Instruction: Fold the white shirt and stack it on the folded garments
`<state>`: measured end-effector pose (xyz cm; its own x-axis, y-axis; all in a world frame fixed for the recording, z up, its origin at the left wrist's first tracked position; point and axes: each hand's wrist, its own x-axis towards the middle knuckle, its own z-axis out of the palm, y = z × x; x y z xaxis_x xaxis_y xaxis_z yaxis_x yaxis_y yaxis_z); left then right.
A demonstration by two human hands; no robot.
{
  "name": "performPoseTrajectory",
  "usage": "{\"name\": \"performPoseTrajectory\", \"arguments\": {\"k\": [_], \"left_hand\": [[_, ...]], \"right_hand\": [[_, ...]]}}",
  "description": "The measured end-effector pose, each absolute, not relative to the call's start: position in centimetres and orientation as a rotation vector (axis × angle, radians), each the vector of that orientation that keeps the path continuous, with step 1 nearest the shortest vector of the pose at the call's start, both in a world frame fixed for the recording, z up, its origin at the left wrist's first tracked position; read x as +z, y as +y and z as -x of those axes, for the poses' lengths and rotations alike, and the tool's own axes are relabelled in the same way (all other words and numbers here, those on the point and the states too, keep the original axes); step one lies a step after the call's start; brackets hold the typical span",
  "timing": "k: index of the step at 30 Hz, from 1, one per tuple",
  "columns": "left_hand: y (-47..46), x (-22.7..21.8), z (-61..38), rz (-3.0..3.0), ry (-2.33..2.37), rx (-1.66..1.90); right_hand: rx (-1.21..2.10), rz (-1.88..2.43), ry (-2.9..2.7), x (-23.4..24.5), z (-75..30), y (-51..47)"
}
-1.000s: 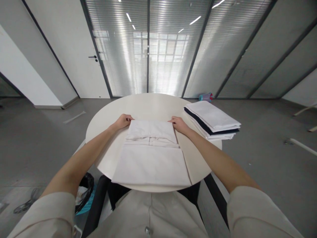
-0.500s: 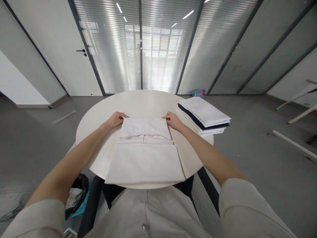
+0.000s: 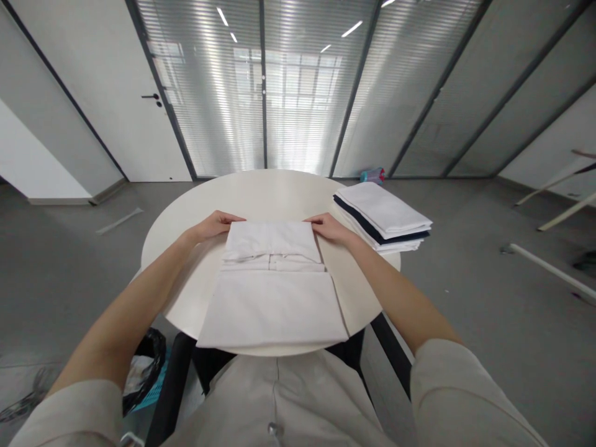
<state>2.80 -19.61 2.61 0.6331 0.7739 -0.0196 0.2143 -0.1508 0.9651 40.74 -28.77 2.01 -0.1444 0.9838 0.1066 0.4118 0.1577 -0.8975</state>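
Observation:
A white garment (image 3: pixel 274 307) lies folded flat in front of me, its near edge close to the front rim of the round white table (image 3: pixel 274 192). Its far and near parts are folded toward each other, and a narrow strip with a short upright seam shows between them. At the far left corner, my left hand (image 3: pixel 215 225) pinches the garment's edge, fingers pointing inward. My right hand (image 3: pixel 328 226) pinches the far right corner the same way. Both thumbs are partly hidden.
A stack of folded white and navy cloths (image 3: pixel 382 214) sits at the table's right edge. Below left stands a blue basket (image 3: pixel 151 391) with a black bag liner. A chair's dark armrests (image 3: pixel 172 385) flank me. Beyond the table is a glass partition (image 3: pixel 298 112).
The fingers of both hands have straightened and flattened slightly at the far corners. The garment lies in the same place; the view has shifted a little.

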Motion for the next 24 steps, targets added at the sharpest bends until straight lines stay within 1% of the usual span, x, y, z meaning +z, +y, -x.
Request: {"name": "performPoseTrajectory", "arguments": {"k": [3,7,12,17,24], "left_hand": [[-19.7,2.8,-3.0,-1.547,0.874,0.612],[-19.6,3.2,-3.3,-1.406,0.913,0.619],[-19.9,3.4,-4.2,-1.273,0.936,0.640],[-20.3,3.0,-5.2,-1.224,0.996,0.636],[-20.7,2.6,-5.1,-1.250,0.936,0.689]], "right_hand": [[1.047,1.439,-1.444,2.7,-40.1,-28.5],[1.309,1.472,-1.171,3.8,-39.8,-28.5],[1.562,1.366,-1.070,4.7,-39.8,-29.1],[1.580,1.367,-1.085,4.2,-39.6,-28.9],[1.527,1.443,-1.147,3.4,-40.0,-28.5]]}}
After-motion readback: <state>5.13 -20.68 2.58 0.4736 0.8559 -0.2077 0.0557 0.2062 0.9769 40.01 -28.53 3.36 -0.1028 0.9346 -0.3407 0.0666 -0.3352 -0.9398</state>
